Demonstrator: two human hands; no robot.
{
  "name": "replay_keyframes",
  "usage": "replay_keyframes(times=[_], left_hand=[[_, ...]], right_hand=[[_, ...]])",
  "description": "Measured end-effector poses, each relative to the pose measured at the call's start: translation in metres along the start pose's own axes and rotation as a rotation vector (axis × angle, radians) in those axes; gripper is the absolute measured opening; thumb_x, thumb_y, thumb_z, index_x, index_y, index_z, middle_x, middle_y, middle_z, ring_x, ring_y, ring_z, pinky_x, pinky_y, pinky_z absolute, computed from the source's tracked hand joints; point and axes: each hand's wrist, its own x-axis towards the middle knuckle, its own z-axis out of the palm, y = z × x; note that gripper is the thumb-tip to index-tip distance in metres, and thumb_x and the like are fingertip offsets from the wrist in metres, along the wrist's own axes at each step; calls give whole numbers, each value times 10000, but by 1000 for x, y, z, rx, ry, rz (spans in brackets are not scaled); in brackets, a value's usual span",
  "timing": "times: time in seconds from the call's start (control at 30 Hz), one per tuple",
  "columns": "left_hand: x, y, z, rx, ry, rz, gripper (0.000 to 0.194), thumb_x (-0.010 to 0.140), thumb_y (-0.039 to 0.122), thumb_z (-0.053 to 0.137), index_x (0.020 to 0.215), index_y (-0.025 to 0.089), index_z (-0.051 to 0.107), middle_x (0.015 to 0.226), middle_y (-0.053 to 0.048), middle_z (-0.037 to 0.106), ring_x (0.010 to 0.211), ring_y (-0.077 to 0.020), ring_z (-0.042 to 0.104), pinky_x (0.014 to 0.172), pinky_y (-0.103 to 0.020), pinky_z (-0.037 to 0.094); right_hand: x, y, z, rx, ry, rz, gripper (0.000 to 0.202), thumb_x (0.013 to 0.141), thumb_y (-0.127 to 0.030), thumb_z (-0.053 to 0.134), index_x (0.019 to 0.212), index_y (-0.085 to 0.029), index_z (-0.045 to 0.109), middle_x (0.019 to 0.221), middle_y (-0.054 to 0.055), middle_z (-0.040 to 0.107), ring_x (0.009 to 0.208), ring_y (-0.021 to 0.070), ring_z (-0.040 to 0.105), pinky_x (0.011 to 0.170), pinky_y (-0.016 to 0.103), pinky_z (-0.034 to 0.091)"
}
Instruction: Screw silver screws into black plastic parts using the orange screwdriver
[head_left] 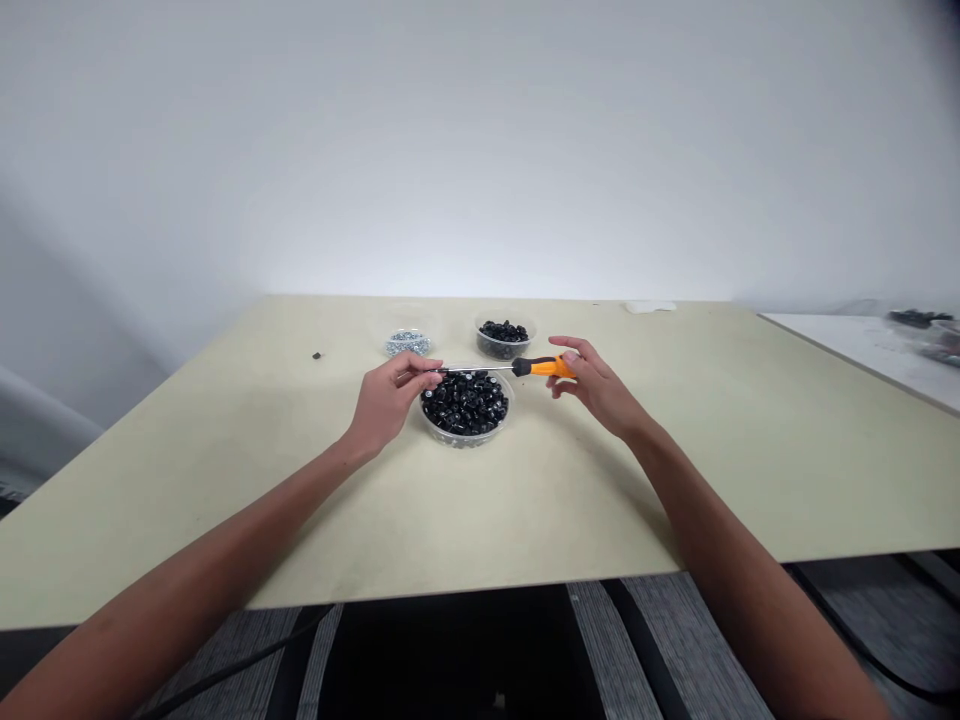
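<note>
My right hand [592,385] grips the orange and black handle of a screwdriver [544,367], held level with its shaft pointing left. At the tip of the shaft, my left hand [394,395] pinches something small and dark, mostly hidden by the fingers. Just below the shaft stands a clear round tub [463,440] full of black pieces. Behind it are a second clear tub [504,350] with black pieces and a smaller clear container [408,343] of silvery screws.
A small black piece [316,356] lies on the pale table [225,430] at the left. A white object [650,307] rests near the back edge. At the far right, a white surface [847,345] holds dark items in clear packaging.
</note>
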Motion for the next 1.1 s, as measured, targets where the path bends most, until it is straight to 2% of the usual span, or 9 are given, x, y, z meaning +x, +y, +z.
replay_keyframes(times=[0.1, 0.23, 0.4, 0.53, 0.7, 0.83, 0.9, 1.0, 1.1], left_hand=[[0, -1, 0, -9, 12, 8, 129, 825, 306, 720, 879, 190, 708, 943, -28, 742, 864, -165, 703, 839, -290, 567], [0, 1, 0, 5, -6, 11, 129, 825, 313, 723, 877, 195, 709, 968, -25, 743, 865, -160, 703, 838, -282, 568], [0, 3, -1, 22, 9, 5, 105, 838, 288, 708, 890, 197, 716, 944, -25, 746, 851, -157, 703, 815, -273, 568], [0, 3, -1, 18, -6, 15, 106, 835, 290, 710, 890, 200, 715, 950, -23, 747, 852, -157, 702, 813, -272, 569], [0, 2, 0, -4, 0, -5, 92, 824, 275, 713, 872, 197, 722, 948, -28, 750, 840, -166, 702, 813, -288, 572], [0, 2, 0, 1, -11, -27, 116, 814, 303, 721, 862, 197, 723, 990, -43, 750, 876, -191, 705, 825, -318, 573], [0, 3, 0, 12, -9, -37, 116, 804, 307, 728, 847, 199, 725, 988, -45, 751, 876, -196, 705, 832, -327, 572], [0, 3, 0, 20, 11, -40, 111, 805, 303, 722, 841, 198, 723, 951, -44, 751, 867, -200, 704, 832, -335, 570], [0, 2, 0, 30, 11, -21, 134, 819, 320, 708, 863, 194, 721, 955, -50, 748, 862, -202, 701, 828, -341, 568]], right_hand=[[0, 1, 0, 64, -21, -1, 553, 844, -478, 663, 1316, -262, 470, 1008, 32, 563, 850, 121, 590, 783, 292, 544], [-1, -3, 0, -78, 76, 11, 490, 934, -579, 478, 1246, -207, 541, 718, 2, 494, 602, 85, 491, 598, 241, 478], [-2, -2, -1, 54, -62, 1, 570, 865, -467, 635, 1352, -270, 415, 982, 30, 577, 837, 128, 590, 774, 302, 539], [-2, -2, -1, -63, 65, 0, 483, 950, -578, 453, 1271, -219, 490, 719, -7, 497, 581, 81, 475, 596, 245, 470], [-3, -4, -3, 31, -43, 9, 570, 873, -473, 628, 1360, -273, 411, 978, 27, 562, 831, 124, 585, 755, 288, 540], [-3, -4, -3, -98, 79, 6, 475, 950, -564, 463, 1285, -227, 461, 716, -15, 484, 575, 77, 462, 570, 224, 456], [-3, -4, -3, -89, 56, 12, 486, 950, -572, 456, 1298, -233, 453, 751, -3, 510, 616, 89, 490, 578, 228, 466], [-2, -2, -3, 34, -54, 11, 573, 871, -472, 630, 1357, -274, 400, 993, 27, 568, 840, 121, 576, 753, 285, 538], [-2, -1, -2, 6, 25, -2, 500, 895, -496, 588, 1312, -263, 442, 822, -7, 528, 673, 88, 522, 643, 246, 497]])
